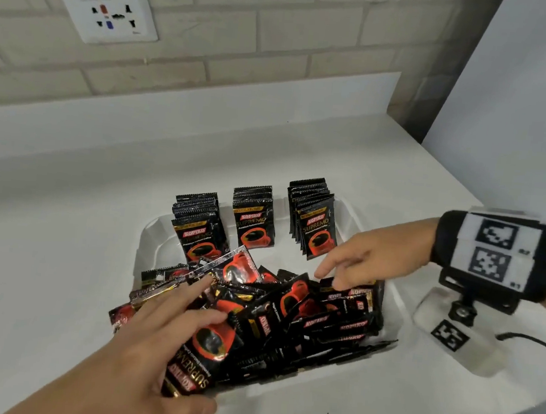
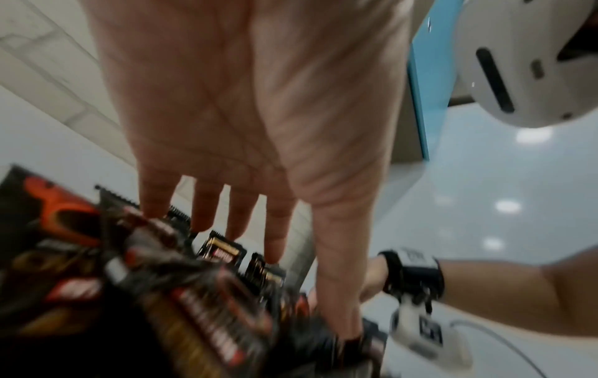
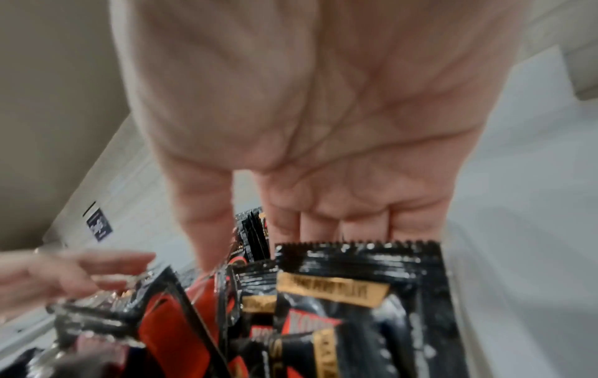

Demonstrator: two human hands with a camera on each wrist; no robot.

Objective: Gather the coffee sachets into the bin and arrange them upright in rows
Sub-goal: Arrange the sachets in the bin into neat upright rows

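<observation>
reaching into a white bin [image 1: 151, 229] at the centre of the frame, both hands work over a loose heap of black coffee sachets [image 1: 289, 310] that fills the bin's lower half and spills over its lower-left rim. three upright rows of sachets [image 1: 254, 218] already stand along the upper side of the bin, printed faces toward the camera, with bare gaps between them. the bin sits on a white worktop [image 1: 49, 220].

the left hand [image 1: 154, 345], at the lower left of the frame, is spread wide, fingers straight, lying on top of the heap; whether its thumb is tucked round one sachet near the rim cannot be told. the right hand [image 1: 369, 258], entering from the right edge, has its fingers loosely extended, tips touching the upper right of the heap and holding nothing as far as the views show.

these sachets look light, thin and glossy, so they will likely slide over one another and flop unless supported. a flat pinch across the serrated top seam, or squaring several between both palms, seems the safer hold; the filled middle is soft and may buckle. much of the sorting remains.
</observation>
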